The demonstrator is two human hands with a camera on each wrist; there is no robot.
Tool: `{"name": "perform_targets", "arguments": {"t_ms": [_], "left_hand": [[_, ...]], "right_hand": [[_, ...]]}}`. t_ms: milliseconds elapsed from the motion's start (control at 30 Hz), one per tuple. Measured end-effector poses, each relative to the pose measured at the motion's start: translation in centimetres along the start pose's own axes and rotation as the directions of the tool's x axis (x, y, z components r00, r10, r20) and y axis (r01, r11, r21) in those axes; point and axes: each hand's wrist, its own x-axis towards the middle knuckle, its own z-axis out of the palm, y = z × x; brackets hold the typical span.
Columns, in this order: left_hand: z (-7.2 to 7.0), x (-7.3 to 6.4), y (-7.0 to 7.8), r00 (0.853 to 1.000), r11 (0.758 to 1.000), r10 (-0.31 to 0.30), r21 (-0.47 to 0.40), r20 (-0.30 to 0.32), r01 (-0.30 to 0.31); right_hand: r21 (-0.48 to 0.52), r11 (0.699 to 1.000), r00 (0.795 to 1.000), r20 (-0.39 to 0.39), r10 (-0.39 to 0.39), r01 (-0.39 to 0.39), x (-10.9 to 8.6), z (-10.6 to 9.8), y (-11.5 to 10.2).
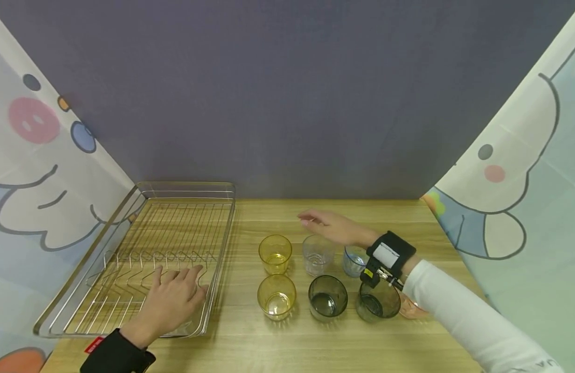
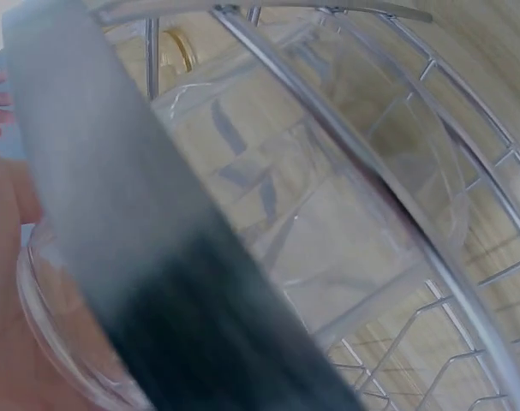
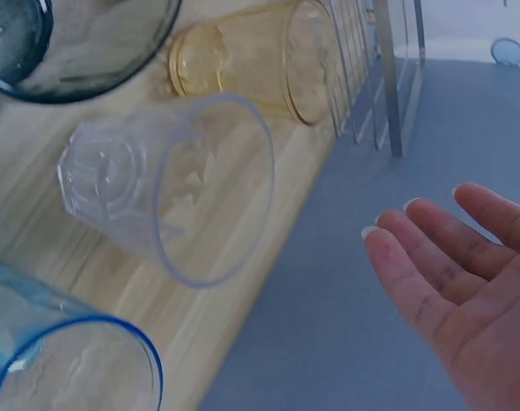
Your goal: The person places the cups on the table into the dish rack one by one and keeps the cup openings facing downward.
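My left hand [image 1: 172,300] is over the front right of the wire dish rack [image 1: 228,243], its fingers spread and slightly bent. Beneath the palm, a clear glass [image 2: 362,223] lies tilted inside the rack; the hand is right beside its near rim, and whether it touches is unclear. My right hand [image 1: 331,225] hovers with loose fingers and an empty palm just behind a clear faceted glass [image 1: 317,261]. To the right of that stands a blue-rimmed glass [image 3: 71,334], partly hidden by the right wrist. Two yellow glasses [image 1: 275,256] stand on the left.
Two dark grey glasses [image 1: 327,300] stand in the front row, with a pinkish glass [image 1: 410,310] partly under the right sleeve. Bent wire dividers [image 1: 142,259] cross the rack. A grey panel [image 1: 287,103] borders the wooden table [image 1: 315,344] behind; printed curtains hang at both sides.
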Motion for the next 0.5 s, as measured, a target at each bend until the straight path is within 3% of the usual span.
{"name": "perform_targets", "arguments": {"t_ms": [267,500], "left_hand": [[-0.5,0.6,0.3,1.0,0.997,0.009,-0.082,-0.003,-0.009],[-2.7,2.6,0.8,0.999,0.994,0.034,-0.104,-0.002,-0.034]], "right_hand": [[-0.01,0.997,0.996,-0.046,0.074,-0.075,-0.5,-1.6,0.8],[0.05,0.992,0.991,-0.067,0.116,-0.113,-1.2,-2.4,0.7]]}}
